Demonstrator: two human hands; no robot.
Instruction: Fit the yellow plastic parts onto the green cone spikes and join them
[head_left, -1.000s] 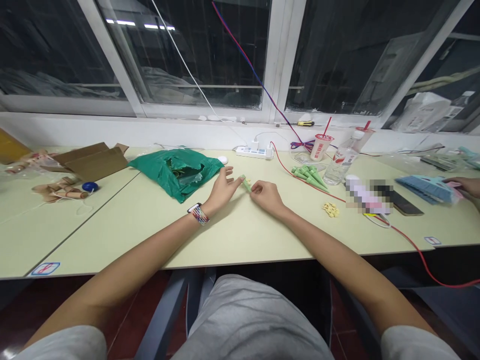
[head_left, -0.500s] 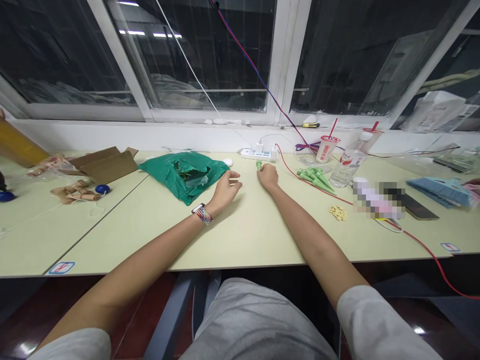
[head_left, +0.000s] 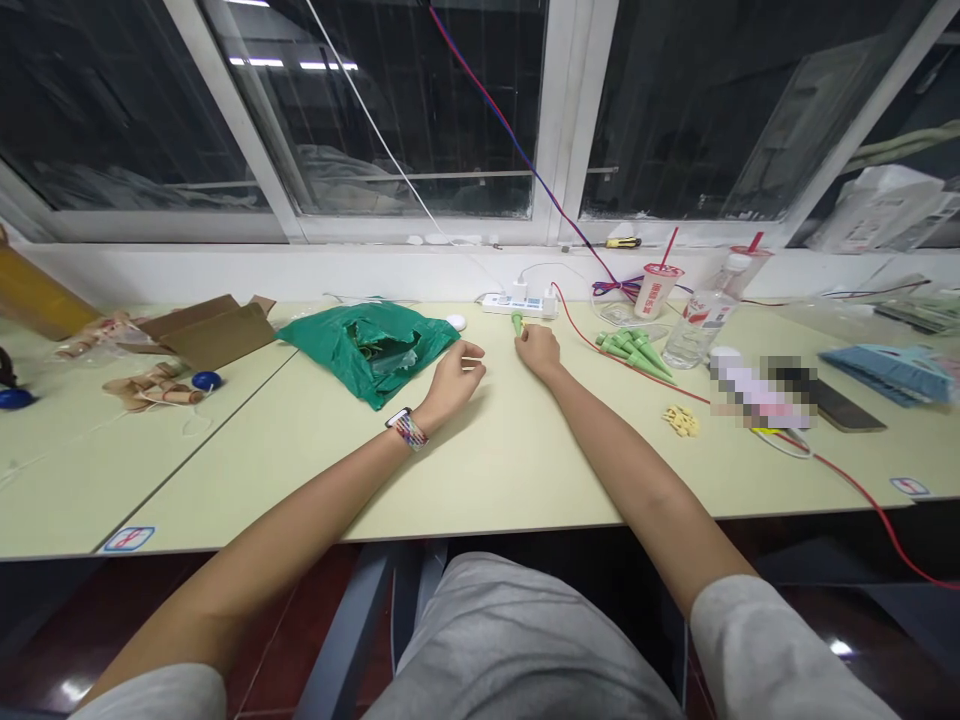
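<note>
My right hand (head_left: 538,349) is closed around a green cone-shaped plastic spike (head_left: 517,321), whose end pokes up past the fingers just in front of the power strip. A small yellowish bit shows beside it, too small to make out. My left hand (head_left: 456,374), a woven band on its wrist, rests on the table with fingers apart and nothing in them. Next to it lies a torn green plastic bag (head_left: 341,345). Several more green spikes (head_left: 636,352) are heaped to the right of my right hand, with a small pile of pale yellow pieces (head_left: 681,421) nearer me.
A power strip (head_left: 501,304) sits by the wall, its red cable (head_left: 847,470) crossing the right side. A bottle (head_left: 697,325), a cup (head_left: 658,292), a phone (head_left: 847,405) and a blue brush (head_left: 892,372) stand or lie right. Cardboard (head_left: 217,335) and wooden toys (head_left: 154,387) lie left.
The green spike in my right hand tilts slightly more into view, and a yellowish bit now shows beside it. My left hand stays almost still. The view has shifted slightly.
</note>
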